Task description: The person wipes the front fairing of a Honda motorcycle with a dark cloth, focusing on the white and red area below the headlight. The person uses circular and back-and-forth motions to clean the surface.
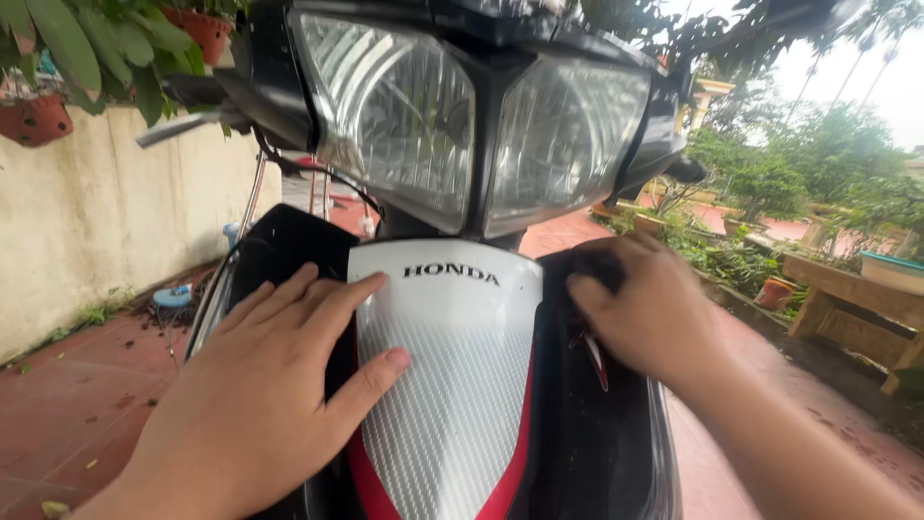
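Left hand (255, 400) lies flat, fingers spread, on the motorbike's silver front panel (448, 385) at centre; right hand (650, 313) presses a dark cloth (592, 262), fingers curled, below the headlights (472, 135). Potted plants (38, 116) hang upper left.

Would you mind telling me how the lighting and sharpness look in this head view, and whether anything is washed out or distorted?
Head view: soft, even daylight with no hard shadows; the sky at upper right is blown out white; the headlight shows pale reflections; the left hand and right hand on the front panel are sharp; wide-angle stretch bends the edges.
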